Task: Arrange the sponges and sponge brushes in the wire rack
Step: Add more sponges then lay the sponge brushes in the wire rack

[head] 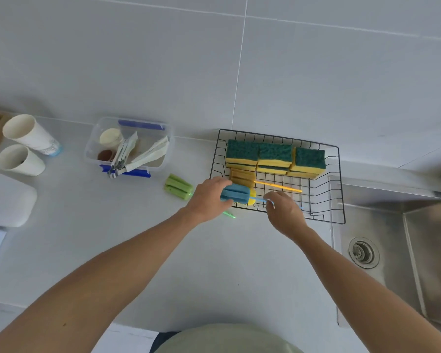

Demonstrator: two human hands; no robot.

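A black wire rack (337,184) stands on the counter beside the sink. Several green-and-yellow sponges (275,156) are stacked along its back. An orange sponge brush (242,177) lies in the rack with its thin handle pointing right. My left hand (209,197) grips the foam head of a blue sponge brush (236,193) over the rack's front left corner. My right hand (284,211) pinches the same brush's thin blue handle. A green sponge brush (178,186) lies on the counter left of the rack, its handle partly hidden under my left hand.
A clear plastic box (92,146) with blue clips, holding packets and small tubs, sits to the left. Two white paper cups (23,146) lie further left. A steel sink (392,250) with a drain is on the right. A white board and a printed sheet are at the far left.
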